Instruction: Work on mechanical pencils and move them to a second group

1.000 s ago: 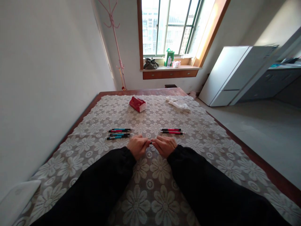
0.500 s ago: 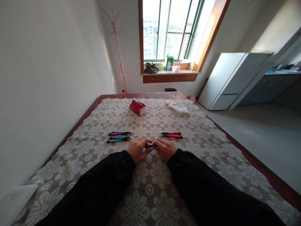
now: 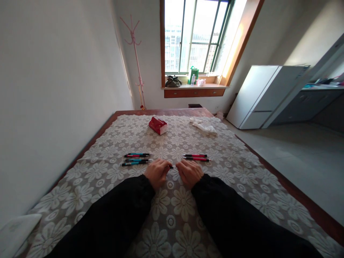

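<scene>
- Centrally, a slim black object (image 3: pixel 171 167) sits between two bare hands above the table's middle; the fingers hide most of it, and a thin pale bit shows at its right end.
- The left hand (image 3: pixel 156 172) is pinched around the black part. The right hand (image 3: pixel 190 173) has its fingers bunched at the pale bit; whether they clamp it, I cannot tell.
- Loose black sleeves (image 3: pixel 115 211) of soft, matte cloth cover both forearms and block part of the tabletop.
- Just beyond the left hand lie four slender pens (image 3: pixel 135 163), three teal and black, one red and black, roughly parallel, their tips close to the knuckles.
- Beyond the right hand lie two red-and-black pens (image 3: pixel 195 159), side by side, smooth and straight.
- Beneath everything spreads a grey-brown tablecloth (image 3: pixel 184 202) with raised, cream, lacy flowers and small rings; a reddish-brown wooden table (image 3: pixel 161 112) shows around its scalloped edge.
- Farther off rest a glossy red packet (image 3: pixel 157 125) with a white end and, to its right, crumpled white plastic (image 3: pixel 204 127).
- At the far wall, a pink coat stand (image 3: pixel 137 59) rises left of a bright window (image 3: pixel 199 36); bags crowd its sill (image 3: pixel 211 86).
- Right of the table stands a smooth white fridge (image 3: pixel 258 95).
</scene>
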A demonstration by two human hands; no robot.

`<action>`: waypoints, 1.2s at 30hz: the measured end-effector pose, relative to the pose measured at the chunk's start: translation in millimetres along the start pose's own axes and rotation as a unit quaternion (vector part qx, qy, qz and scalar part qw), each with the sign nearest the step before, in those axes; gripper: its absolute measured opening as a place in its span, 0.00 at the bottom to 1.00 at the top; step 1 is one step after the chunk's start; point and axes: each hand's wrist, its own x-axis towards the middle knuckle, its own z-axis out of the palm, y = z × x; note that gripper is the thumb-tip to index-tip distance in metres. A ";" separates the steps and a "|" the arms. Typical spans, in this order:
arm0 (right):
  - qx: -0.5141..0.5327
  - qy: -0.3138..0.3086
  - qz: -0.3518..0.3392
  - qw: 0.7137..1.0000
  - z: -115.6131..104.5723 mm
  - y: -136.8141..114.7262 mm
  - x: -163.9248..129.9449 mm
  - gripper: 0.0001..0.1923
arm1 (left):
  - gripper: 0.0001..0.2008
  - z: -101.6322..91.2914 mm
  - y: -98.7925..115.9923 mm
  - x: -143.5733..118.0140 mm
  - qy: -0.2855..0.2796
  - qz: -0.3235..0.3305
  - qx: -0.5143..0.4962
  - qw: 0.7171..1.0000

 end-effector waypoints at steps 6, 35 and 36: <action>-0.018 -0.011 0.079 0.997 -1.1 2.4 0.7 0.07 | 0.09 -3.7 2.6 0.7 0.015 -0.080 0.013 0.997; 0.040 -0.017 0.014 0.999 2.7 5.4 -2.1 0.10 | 0.04 -1.9 -4.4 3.5 0.007 -0.053 -0.054 0.997; 0.040 -0.017 0.020 0.999 2.6 5.1 -2.0 0.10 | 0.04 -2.2 -4.0 3.9 0.005 -0.051 -0.052 0.997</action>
